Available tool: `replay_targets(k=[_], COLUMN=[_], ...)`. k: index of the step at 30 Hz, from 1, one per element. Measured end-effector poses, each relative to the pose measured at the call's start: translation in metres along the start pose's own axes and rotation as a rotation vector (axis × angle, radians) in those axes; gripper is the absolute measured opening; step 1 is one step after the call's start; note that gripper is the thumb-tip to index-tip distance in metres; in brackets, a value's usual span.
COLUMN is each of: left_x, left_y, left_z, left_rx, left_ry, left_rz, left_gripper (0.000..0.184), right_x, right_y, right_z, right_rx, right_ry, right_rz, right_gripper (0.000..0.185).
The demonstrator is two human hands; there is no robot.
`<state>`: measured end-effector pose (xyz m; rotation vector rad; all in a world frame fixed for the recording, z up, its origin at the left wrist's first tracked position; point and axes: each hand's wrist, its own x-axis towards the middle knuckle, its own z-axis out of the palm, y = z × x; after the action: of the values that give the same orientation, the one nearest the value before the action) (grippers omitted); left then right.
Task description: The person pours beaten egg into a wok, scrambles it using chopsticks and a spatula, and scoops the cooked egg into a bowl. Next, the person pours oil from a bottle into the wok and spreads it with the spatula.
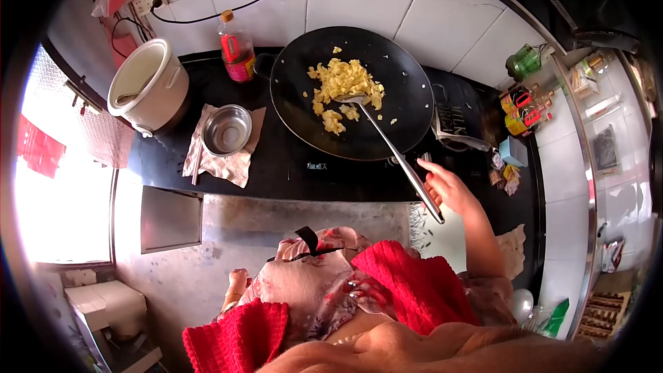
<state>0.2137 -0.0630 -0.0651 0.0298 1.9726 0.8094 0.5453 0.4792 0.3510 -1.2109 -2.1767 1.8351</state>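
Observation:
A black wok [290, 107] holds yellow scrambled egg [345, 81]. The head of a metal spatula [392, 145] rests in the egg, and its long handle slants over the wok's near rim. Close beside that handle is my right hand [449, 190], with its index finger stretched toward the wok's lower right edge and the other fingers loosely bent; no grip on the handle is visible. Low at my side, away from the counter, my left hand [238, 282] is partly seen with curled fingers and nothing visible in it.
Left of the wok are a bottle [238, 52], a metal bowl [227, 130] on a cloth [247, 160], and a white pot [155, 83]. A dark bag [459, 114], a blue box [513, 151] and sauce bottles [528, 110] stand to the right.

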Motion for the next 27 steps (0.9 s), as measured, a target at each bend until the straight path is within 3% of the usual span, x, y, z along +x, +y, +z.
replay_targets(k=[2, 4, 6, 9, 10, 11, 13, 14, 16, 18, 22, 25, 26, 27], left_x=[0.004, 0.017, 0.013, 0.004, 0.009, 0.007, 0.003, 0.001, -0.006, -0.007, -0.008, -0.009, -0.009, -0.009], left_y=[-0.021, -0.037, -0.037, -0.033, -0.041, -0.043, -0.043, -0.042, -0.039, -0.040, -0.046, -0.049, -0.049, -0.049], left_z=[-0.004, -0.002, -0.003, 0.003, 0.000, 0.002, 0.002, 0.001, 0.002, 0.003, 0.005, 0.010, 0.010, 0.010], left_rx=[0.946, 0.984, 1.017, 0.567, 1.010, 0.958, 0.852, 0.949, 1.137, 1.136, 1.108, 0.718, 0.744, 0.769], left_ry=[0.085, 0.060, 0.009, 0.056, 0.000, 0.009, 0.034, 0.020, -0.005, -0.019, -0.024, 0.055, 0.047, 0.037], left_rz=[0.638, 0.603, 0.521, 0.066, 0.397, 0.376, 0.335, 0.361, 0.407, 0.433, 0.492, 0.292, 0.305, 0.320], left_gripper=[0.011, 0.010, 0.012, 0.017, 0.021, 0.020, 0.019, 0.019, 0.018, 0.017, 0.017, 0.017, 0.018, 0.019], right_x=[0.024, 0.050, 0.084, 0.125, 0.135, 0.137, 0.158, 0.161, 0.164, 0.161, 0.152, 0.156, 0.155, 0.150], right_y=[0.035, 0.069, 0.117, 0.161, 0.170, 0.163, 0.189, 0.195, 0.196, 0.185, 0.159, 0.168, 0.171, 0.163], right_z=[-0.013, -0.017, -0.013, 0.005, 0.010, 0.013, 0.023, 0.028, 0.033, 0.037, 0.033, 0.022, 0.015, 0.014], right_rx=[0.148, 0.265, 0.156, -0.011, -0.278, -0.276, -0.547, -0.486, -0.567, -0.608, -0.690, -0.869, -0.922, -0.944], right_ry=[0.107, 0.189, 0.259, 0.368, 0.454, 0.391, 0.464, 0.460, 0.557, 0.598, 0.464, 0.405, 0.336, 0.294], right_rz=[0.019, 0.047, 0.017, -0.053, -0.183, -0.117, -0.425, -0.373, -0.413, -0.465, -0.344, -0.447, -0.431, -0.440], right_gripper=[0.041, 0.040, 0.037, 0.044, 0.050, 0.049, 0.045, 0.025, 0.026, 0.028, 0.035, 0.042, 0.048, 0.041])
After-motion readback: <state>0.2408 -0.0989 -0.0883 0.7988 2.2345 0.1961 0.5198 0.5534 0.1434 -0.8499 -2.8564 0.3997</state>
